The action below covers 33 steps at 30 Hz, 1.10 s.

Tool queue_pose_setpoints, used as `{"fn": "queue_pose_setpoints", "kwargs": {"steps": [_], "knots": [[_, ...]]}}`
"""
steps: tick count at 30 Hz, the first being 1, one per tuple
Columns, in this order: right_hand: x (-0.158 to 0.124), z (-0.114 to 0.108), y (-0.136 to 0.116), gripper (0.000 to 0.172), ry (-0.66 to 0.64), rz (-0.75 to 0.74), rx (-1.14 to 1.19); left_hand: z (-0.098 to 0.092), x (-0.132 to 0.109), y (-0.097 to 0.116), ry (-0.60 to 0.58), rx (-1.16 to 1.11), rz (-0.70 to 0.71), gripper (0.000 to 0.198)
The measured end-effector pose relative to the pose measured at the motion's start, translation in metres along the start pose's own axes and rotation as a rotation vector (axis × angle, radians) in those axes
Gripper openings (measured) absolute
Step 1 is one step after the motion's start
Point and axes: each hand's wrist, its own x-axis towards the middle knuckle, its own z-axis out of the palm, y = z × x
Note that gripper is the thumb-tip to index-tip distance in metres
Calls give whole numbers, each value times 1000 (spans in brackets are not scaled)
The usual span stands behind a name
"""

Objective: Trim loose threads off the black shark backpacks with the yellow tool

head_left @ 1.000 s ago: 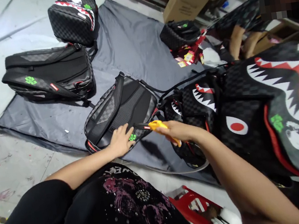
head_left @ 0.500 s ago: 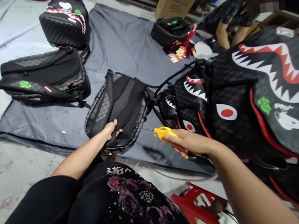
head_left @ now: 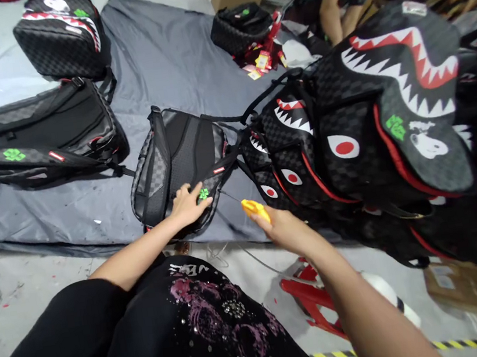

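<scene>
A black checkered backpack (head_left: 181, 142) lies with its back panel and straps up, in front of me. My left hand (head_left: 190, 204) rests on its near shoulder strap with fingers spread, beside a green printed patch (head_left: 203, 194). In my right hand (head_left: 286, 228) is a yellow-handled tool (head_left: 255, 209); its exact kind I cannot make out. A thin dark shaft runs from it towards the backpack's near right edge. Whether the tip touches the bag I cannot tell.
Several shark-mouth backpacks (head_left: 401, 81) are packed together on the right. Two more bags, one lying (head_left: 45, 133) and one behind it (head_left: 60, 44), are at left. A grey sheet (head_left: 160, 48) covers the floor. A red stool (head_left: 310, 292) stands near my right arm; another person's legs (head_left: 333, 14) are behind.
My left hand has gone from gripping the backpack's near side to lying spread on the strap, whose green patch now shows. The right hand still holds the yellow tool. My view has shifted.
</scene>
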Motion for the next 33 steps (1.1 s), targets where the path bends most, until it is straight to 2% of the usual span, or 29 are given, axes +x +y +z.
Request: {"fn": "queue_pose_setpoints", "kwargs": {"steps": [2, 3, 4, 5, 6, 7, 8, 11, 15, 18, 20, 22, 24, 26, 29, 31, 33], "knots": [[-15, 33, -6, 45, 3, 31, 12, -29, -2, -24, 232, -231, -19, 56], [-20, 50, -10, 45, -13, 53, 22, -44, -4, -39, 349, -410, -115, 49], [-24, 66, -14, 45, -31, 79, 23, -56, -5, -53, 418, -616, -268, 40], [-26, 81, -19, 44, -45, 105, 8, -67, -6, -68, 431, -818, -448, 29], [-26, 96, -23, 42, -53, 131, -20, -76, -6, -80, 395, -988, -617, 21], [-24, 110, -28, 40, -52, 158, -59, -82, -6, -91, 332, -1111, -742, 17], [-22, 123, -33, 38, -42, 186, -103, -86, -5, -100, 260, -1190, -810, 17], [-8, 156, -47, 36, 23, 256, -217, -87, 1, -111, 116, -1314, -825, 25], [15, 183, -64, 35, 62, 240, -237, -76, 8, -105, -57, -1486, -818, 30], [32, 190, -77, 37, 57, 167, -195, -65, 11, -100, -258, -1669, -775, 38], [39, 190, -81, 39, 64, 134, -177, -62, 12, -101, -350, -1736, -720, 45], [41, 191, -79, 41, 89, 175, -159, -61, 15, -107, -411, -1742, -704, 52], [39, 193, -73, 43, 137, 293, -128, -62, 17, -114, -471, -1727, -723, 60], [39, 197, -68, 45, 205, 398, -100, -63, 18, -120, -527, -1724, -728, 65], [48, 202, -68, 47, 264, 412, -91, -63, 18, -123, -595, -1752, -690, 68], [60, 203, -73, 47, 245, 396, -114, -62, 16, -120, -567, -1763, -680, 65], [70, 203, -77, 46, 216, 397, -139, -61, 14, -115, -456, -1767, -685, 57]]}}
